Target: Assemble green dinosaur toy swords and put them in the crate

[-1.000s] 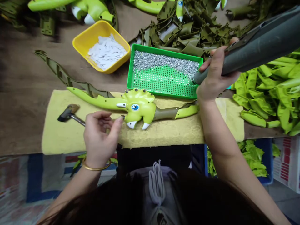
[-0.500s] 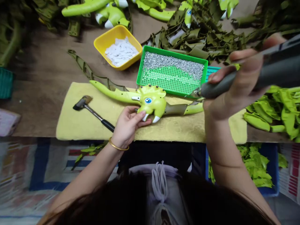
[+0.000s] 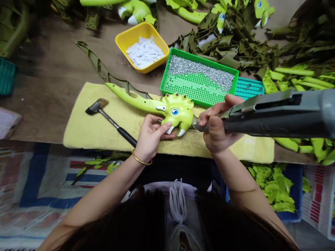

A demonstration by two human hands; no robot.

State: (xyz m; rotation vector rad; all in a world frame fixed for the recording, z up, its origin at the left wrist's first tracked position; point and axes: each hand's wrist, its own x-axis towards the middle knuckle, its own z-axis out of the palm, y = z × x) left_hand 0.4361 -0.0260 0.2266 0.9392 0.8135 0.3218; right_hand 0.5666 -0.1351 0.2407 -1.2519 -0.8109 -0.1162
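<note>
Left hand (image 3: 148, 137) pinches one toy (image 3: 180, 109), its right end hidden. Right of the toy, right hand (image 3: 219, 136) grips one screwdriver (image 3: 277, 122).

1. Green toy head (image 3: 184, 116): smooth, softly glossy plastic.
2. Dark power tool (image 3: 274, 123), right: smooth, dull-sheened casing.
3. Yellow pad (image 3: 89, 129): matt, slightly rough cloth.
4. Screws (image 3: 201, 69), far: bright metal.
5. Hammer (image 3: 109, 118), left: shiny metal shaft.

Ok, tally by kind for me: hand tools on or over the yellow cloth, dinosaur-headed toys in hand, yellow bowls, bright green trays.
Hand tools: 2 (hammer on the cloth, grey power driver in the right hand)
Dinosaur-headed toy, held by the left hand: 1
Yellow bowl: 1
Bright green tray: 1
Total: 5
</note>
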